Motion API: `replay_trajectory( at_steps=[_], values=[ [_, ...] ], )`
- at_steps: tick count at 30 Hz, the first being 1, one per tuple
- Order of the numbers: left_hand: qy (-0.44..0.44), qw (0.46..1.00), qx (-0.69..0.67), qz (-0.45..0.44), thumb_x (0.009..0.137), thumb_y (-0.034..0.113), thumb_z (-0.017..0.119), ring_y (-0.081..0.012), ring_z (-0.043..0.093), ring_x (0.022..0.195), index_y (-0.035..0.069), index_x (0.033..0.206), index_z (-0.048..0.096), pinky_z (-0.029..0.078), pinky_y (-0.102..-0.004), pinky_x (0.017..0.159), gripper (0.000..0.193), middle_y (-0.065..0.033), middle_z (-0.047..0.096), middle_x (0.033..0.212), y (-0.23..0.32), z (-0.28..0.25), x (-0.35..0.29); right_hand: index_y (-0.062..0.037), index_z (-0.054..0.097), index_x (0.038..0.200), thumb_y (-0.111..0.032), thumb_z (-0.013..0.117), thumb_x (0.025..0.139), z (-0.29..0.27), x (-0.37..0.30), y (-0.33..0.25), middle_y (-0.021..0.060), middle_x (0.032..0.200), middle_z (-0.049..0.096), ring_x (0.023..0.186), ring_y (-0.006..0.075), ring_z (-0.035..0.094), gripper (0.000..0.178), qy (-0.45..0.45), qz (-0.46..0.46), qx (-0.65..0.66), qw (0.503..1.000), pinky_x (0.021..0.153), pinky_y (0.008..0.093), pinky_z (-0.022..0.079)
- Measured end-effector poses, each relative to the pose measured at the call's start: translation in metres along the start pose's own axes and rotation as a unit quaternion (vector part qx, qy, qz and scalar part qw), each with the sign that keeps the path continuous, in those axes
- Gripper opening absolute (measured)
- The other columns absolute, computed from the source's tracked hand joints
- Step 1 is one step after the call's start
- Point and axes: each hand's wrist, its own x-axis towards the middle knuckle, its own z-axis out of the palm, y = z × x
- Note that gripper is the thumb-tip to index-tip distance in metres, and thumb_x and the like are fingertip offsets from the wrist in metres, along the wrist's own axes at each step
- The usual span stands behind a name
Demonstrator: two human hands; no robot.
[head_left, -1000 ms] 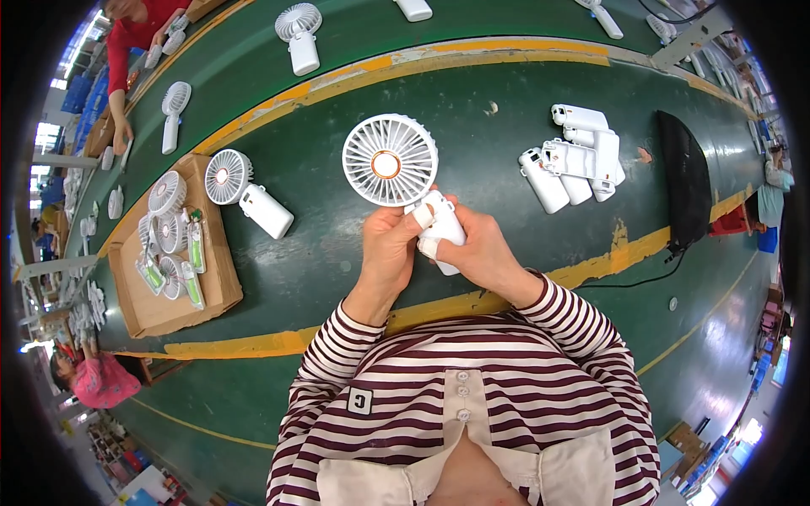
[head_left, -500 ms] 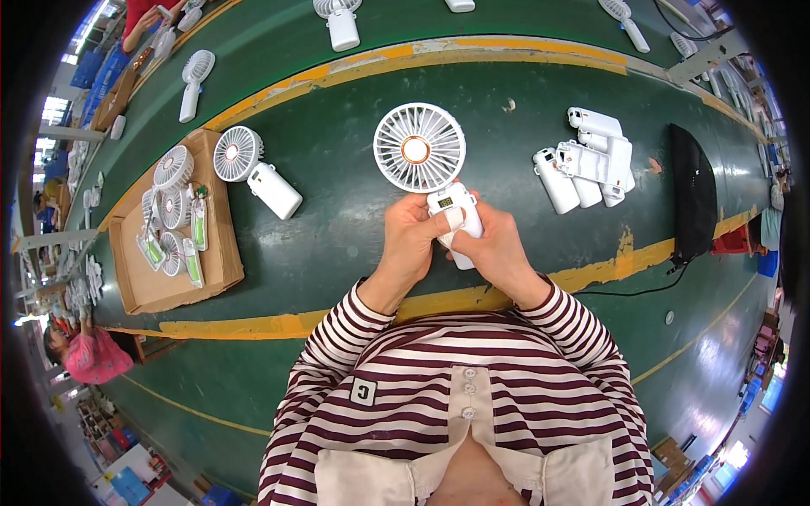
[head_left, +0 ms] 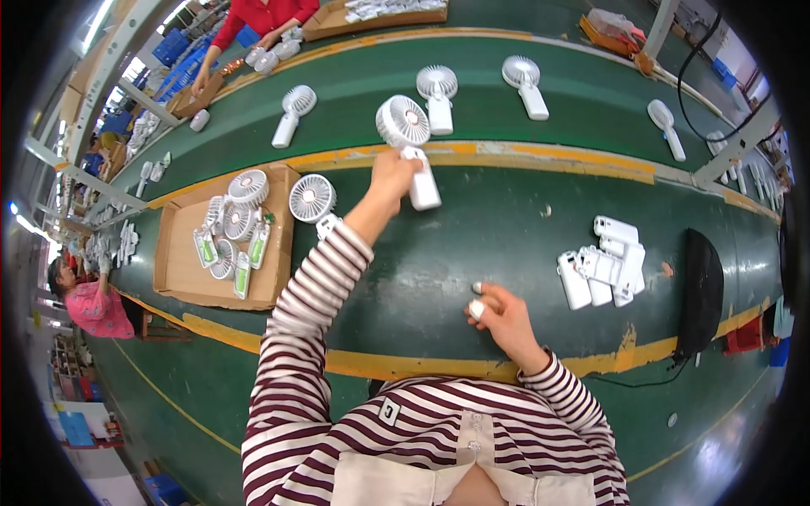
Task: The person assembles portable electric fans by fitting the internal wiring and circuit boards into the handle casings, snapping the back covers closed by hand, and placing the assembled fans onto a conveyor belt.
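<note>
A white handheld fan (head_left: 425,187) is gripped near its neck by my left hand (head_left: 391,179), which reaches out to the yellow edge strip before the conveyor belt. The fan's round grille tilts up and away, and its handle points back toward me. My right hand (head_left: 506,320) hovers over the green worktable (head_left: 396,287) with nothing in it, thumb and forefinger apart and wearing white finger covers. Another fan (head_left: 312,199) lies left of my left forearm, its handle partly hidden by my sleeve.
At left, a cardboard tray (head_left: 283,244) contains fan heads and open parts with green cells. White handle shells (head_left: 603,266) are piled at right beside a black cloth-like item (head_left: 702,291). Several fans lie on the belt (head_left: 363,105). Across it, a person in red (head_left: 253,21) works.
My left hand has carried the fan forward to the belt side. My right hand has let go of the fan and stays near me. The whole view has shifted, showing more of the belt.
</note>
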Motion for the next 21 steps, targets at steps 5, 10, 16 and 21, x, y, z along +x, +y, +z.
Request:
replay_trajectory(
  at_steps=[5, 10, 16, 21],
  values=[
    [0.331, 0.835, 0.411, 0.156, 0.072, 0.022, 0.059, -0.0332, 0.058, 0.083, 0.002, 0.095, 0.058, 0.047, -0.0434, 0.074, 0.031, -0.0192, 0.057, 0.093, -0.009, -0.018, 0.125, 0.0073, 0.048, 0.112, -0.003, 0.057, 0.082, -0.001, -0.006, 0.020, 0.0072, 0.080, 0.062, 0.070, 0.0099, 0.056, 0.034, -0.003, -0.047, -0.103, 0.994, 0.061, 0.0211, 0.045],
    [0.326, 0.753, 0.556, 0.129, 0.075, 0.024, 0.060, -0.0298, 0.048, 0.100, 0.003, 0.105, 0.055, 0.043, -0.0424, 0.081, 0.037, -0.0146, 0.050, 0.105, -0.022, -0.005, 0.160, 0.0060, 0.049, 0.112, -0.002, 0.056, 0.083, -0.004, -0.003, 0.026, 0.0078, 0.080, 0.063, 0.071, 0.0112, 0.058, 0.031, -0.010, -0.043, -0.094, 0.995, 0.061, 0.0217, 0.046],
    [0.189, 0.863, 0.357, 0.304, 0.072, 0.026, 0.063, -0.0382, 0.050, 0.096, -0.004, 0.108, 0.052, 0.043, -0.0434, 0.083, 0.047, -0.0228, 0.052, 0.101, 0.003, 0.023, 0.059, 0.0032, 0.054, 0.108, -0.002, 0.056, 0.082, 0.002, 0.000, 0.021, 0.0074, 0.076, 0.064, 0.063, 0.0087, 0.057, 0.026, 0.040, -0.013, -0.043, 0.998, 0.056, 0.0203, 0.046],
    [0.045, 0.945, 0.207, 0.250, 0.074, 0.021, 0.065, -0.0213, 0.061, 0.071, 0.000, 0.094, 0.063, 0.048, -0.0290, 0.066, 0.028, -0.0115, 0.062, 0.084, -0.034, -0.017, -0.079, 0.0030, 0.053, 0.108, -0.003, 0.054, 0.083, 0.001, 0.004, 0.021, 0.0082, 0.077, 0.064, 0.063, 0.0093, 0.057, 0.026, 0.034, -0.020, -0.063, 0.997, 0.056, 0.0206, 0.047]
  ],
)
